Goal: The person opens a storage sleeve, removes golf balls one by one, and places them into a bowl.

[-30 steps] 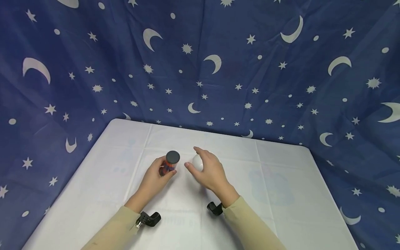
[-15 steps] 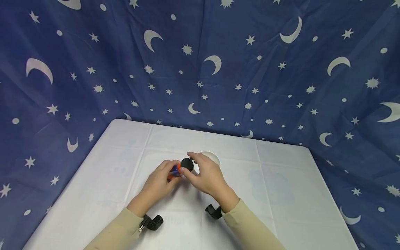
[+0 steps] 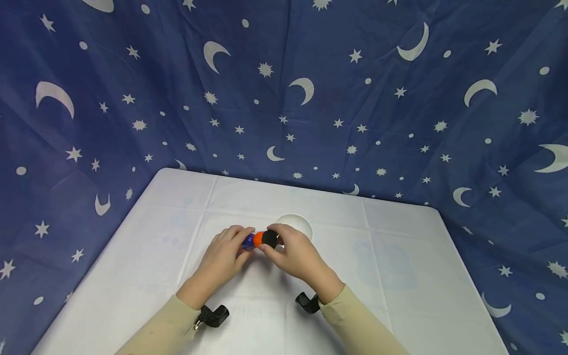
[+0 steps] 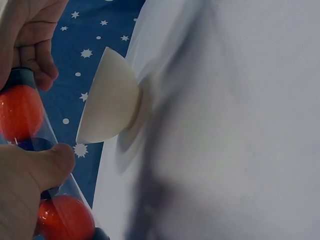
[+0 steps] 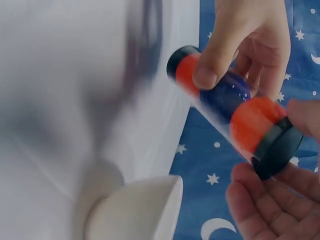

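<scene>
A clear plastic tube (image 5: 215, 107) with orange and blue balls inside has a black cap at each end. My left hand (image 3: 220, 257) grips the tube around its middle, the thumb pressing its side in the right wrist view. At the other end, my right hand (image 3: 298, 252) holds the black cap (image 3: 269, 239) between thumb and fingers. The cap still sits on the tube, beside an orange ball (image 5: 255, 122). A blue ball (image 5: 226, 96) shows in the middle. The tube is tilted and held above the table, near a white bowl (image 3: 298, 223).
The bowl stands upright on the white-covered table (image 3: 399, 256), just behind my right hand. A blue cloth (image 3: 310, 133) with moons and stars hangs behind the table. Black wrist cameras (image 3: 215, 316) jut out beneath both wrists.
My left hand has brought the tube rightward and tipped it from near upright towards my right hand. My right hand, earlier over the bowl holding nothing, now grasps the cap. The bowl shows more.
</scene>
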### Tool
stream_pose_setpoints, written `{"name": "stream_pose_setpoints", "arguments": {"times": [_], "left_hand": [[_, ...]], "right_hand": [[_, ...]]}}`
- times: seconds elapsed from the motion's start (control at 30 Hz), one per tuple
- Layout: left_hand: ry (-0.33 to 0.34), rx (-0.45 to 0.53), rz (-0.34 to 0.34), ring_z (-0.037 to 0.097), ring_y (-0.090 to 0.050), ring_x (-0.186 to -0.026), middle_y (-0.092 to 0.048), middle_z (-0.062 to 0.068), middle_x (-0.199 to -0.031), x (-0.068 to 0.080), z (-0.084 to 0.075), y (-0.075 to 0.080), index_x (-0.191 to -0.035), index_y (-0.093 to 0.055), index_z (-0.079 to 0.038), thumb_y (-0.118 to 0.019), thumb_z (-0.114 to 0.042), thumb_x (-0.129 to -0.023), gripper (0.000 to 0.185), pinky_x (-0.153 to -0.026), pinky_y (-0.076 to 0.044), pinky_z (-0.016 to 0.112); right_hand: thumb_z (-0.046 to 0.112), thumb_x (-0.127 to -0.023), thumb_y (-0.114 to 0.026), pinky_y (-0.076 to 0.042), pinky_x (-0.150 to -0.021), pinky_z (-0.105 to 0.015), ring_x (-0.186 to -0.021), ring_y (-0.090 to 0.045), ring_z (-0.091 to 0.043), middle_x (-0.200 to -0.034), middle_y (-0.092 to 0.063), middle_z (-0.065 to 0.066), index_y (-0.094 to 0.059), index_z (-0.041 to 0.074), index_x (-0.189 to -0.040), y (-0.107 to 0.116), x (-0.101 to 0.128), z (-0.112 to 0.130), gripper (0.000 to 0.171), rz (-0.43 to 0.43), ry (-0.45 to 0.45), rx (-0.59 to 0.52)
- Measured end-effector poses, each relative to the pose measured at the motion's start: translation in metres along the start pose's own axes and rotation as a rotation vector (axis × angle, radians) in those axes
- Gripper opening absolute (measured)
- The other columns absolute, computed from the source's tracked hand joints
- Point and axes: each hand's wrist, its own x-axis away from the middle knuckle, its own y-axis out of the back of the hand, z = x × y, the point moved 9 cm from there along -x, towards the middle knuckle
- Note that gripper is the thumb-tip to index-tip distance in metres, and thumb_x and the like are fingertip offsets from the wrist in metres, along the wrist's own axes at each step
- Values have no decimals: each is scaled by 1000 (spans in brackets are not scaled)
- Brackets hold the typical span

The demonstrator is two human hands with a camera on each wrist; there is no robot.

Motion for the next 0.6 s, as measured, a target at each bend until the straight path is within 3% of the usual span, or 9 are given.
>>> {"name": "stream_pose_setpoints", "arguments": {"times": [0.33, 0.6], "left_hand": [[9, 11, -38, 26, -55, -102, -55, 6, -115, -1, -4, -1, -130, -57, -12, -84, -24, -75, 62, -82, -46, 43], [-12, -49, -21, 26, -56, -101, -58, 4, -113, -1, -6, 2, -127, -60, -16, -86, -21, -73, 61, -83, -47, 44]], "right_hand": [[33, -91, -67, -51, -75, -23, -85, -58, -8, -107, -62, -2, -58, 5, -119, 4, 4, 2, 41, -57, 29, -3], [32, -89, -70, -53, -75, -27, -85, -62, -14, -112, -63, -2, -58, 5, -122, 4, 6, -2, 44, 20, -9, -73]]}}
